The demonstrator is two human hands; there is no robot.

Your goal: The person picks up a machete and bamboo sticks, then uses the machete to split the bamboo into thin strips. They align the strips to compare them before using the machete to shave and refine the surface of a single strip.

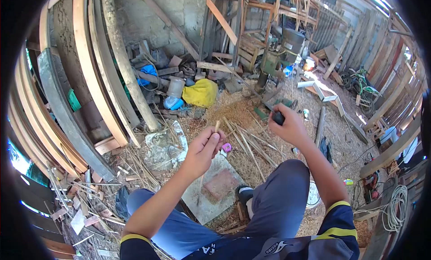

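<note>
My left hand (203,148) is closed around a thin wooden stick (217,126). Its pale tip pokes out above my fingers, and the lower part hangs below the hand. My right hand (289,127) grips the dark handle (279,118) of a machete, whose long narrow blade (251,90) points up and to the left, apart from the stick. Beneath my hands lie several split wooden strips (251,147) and a small pink object (226,147). A pale flat slab (197,206) with a reddish block (221,184) on it lies between my legs.
Long planks (85,66) and a pole (125,66) lean at the left. A yellow sack (200,93) lies among scrap near the wall. A green machine stand (270,64) rises ahead. Wood shavings cover the ground. Coiled cable (396,208) hangs at the right.
</note>
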